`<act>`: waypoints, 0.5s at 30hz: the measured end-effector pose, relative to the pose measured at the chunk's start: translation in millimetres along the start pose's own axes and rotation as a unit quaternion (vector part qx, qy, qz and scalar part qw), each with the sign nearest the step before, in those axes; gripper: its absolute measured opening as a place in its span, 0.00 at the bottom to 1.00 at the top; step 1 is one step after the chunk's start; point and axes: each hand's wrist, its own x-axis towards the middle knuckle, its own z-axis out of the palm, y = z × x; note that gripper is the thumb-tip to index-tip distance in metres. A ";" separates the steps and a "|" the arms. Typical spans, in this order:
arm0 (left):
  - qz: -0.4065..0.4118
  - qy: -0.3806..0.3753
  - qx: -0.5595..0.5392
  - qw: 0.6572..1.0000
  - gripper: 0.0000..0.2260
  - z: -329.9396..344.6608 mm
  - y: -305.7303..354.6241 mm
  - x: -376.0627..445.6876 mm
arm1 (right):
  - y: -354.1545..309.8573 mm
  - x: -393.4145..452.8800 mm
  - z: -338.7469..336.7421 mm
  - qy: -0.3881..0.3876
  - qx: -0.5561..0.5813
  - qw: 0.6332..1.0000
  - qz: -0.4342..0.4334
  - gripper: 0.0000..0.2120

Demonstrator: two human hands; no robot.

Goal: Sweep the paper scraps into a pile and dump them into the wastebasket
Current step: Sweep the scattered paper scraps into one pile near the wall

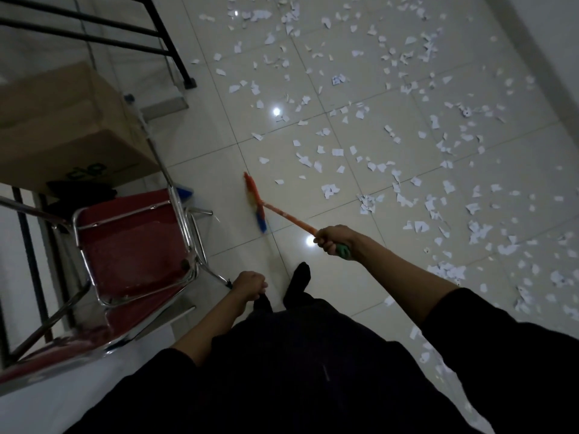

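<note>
White paper scraps lie scattered over the glossy tiled floor, thickest to the right and far ahead. My right hand grips the orange handle of a broom near its green end. The broom head, with orange and blue bristles, rests on the floor left of the scraps, with bare tiles around it. My left hand is curled into a fist beside my dark trousers and holds nothing that I can see. No wastebasket is in view.
A red chair with a chrome frame stands close on my left, one leg ending near my left hand. Behind it sit a cardboard box and a black metal frame. A thin pole with a blue end leans by the box.
</note>
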 end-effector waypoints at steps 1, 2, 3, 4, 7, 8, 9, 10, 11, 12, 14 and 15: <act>0.001 0.002 -0.004 1.000 0.09 0.1 6.6 2.4 | -7.6 6.3 -0.2 -0.002 0.016 1.000 0.006 0.05; 0.005 0.004 -0.006 1.000 0.08 -0.1 13.4 4.8 | -15.6 12.4 -0.5 -0.001 0.031 0.999 0.013 0.05; 0.015 0.009 -0.007 1.000 0.08 -1.0 19.2 6.6 | -22.2 16.7 -0.2 0.002 0.047 0.999 0.016 0.04; 0.026 0.013 -0.006 1.000 0.07 -1.5 26.2 7.8 | -29.4 20.8 -1.2 0.009 0.059 0.998 0.017 0.05; 0.054 0.016 -0.013 0.998 0.07 -3.5 51.4 11.4 | -52.3 30.2 -10.9 0.040 0.076 0.996 0.016 0.08; 0.060 0.016 -0.012 0.998 0.08 -3.8 60.5 12.7 | -58.7 32.3 -17.0 0.056 0.078 0.995 0.016 0.08; 0.063 0.015 -0.010 0.998 0.08 -3.5 69.2 14.9 | -64.1 35.6 -24.8 0.074 0.074 0.994 0.016 0.08; 0.064 0.013 -0.010 0.998 0.08 -3.1 77.8 17.0 | -68.7 37.7 -33.2 0.099 0.063 0.993 0.016 0.08; 0.064 0.008 -0.011 0.998 0.08 -2.5 88.4 20.3 | -73.7 41.1 -42.6 0.124 0.049 0.991 0.014 0.07; 0.066 0.001 -0.014 0.998 0.08 -2.0 98.0 22.4 | -76.9 43.0 -52.3 0.149 0.038 0.988 0.014 0.06; 0.070 -0.014 -0.008 0.997 0.09 -2.8 120.0 30.0 | -83.0 50.5 -73.2 0.191 0.035 0.981 0.012 0.05; 0.070 -0.024 -0.003 0.997 0.09 -4.8 131.0 35.3 | -86.5 53.6 -81.8 0.213 0.046 0.976 0.011 0.04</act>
